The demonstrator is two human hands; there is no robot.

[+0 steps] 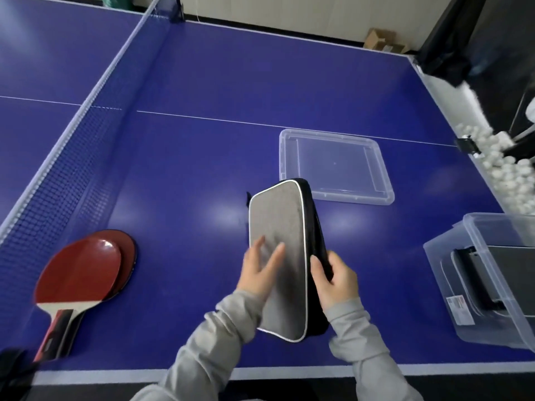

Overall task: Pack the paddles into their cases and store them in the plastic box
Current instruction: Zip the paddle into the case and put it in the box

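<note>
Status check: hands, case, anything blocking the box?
Left hand flat on grey case, right hand grips its edge. Two paddles unpacked by the net. Plastic box open, path clear.

Matt grey woven cloth case (278, 227) with black sides, glossy red rubber paddles (84, 273), clear smooth plastic box (492, 287) and lid (335, 166), sheeny blue counter (202, 169)

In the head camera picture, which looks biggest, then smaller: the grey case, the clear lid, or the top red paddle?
1. Grey case, though it is nearest the camera.
2 and 3. Clear lid and top red paddle look alike, unranked.
</note>
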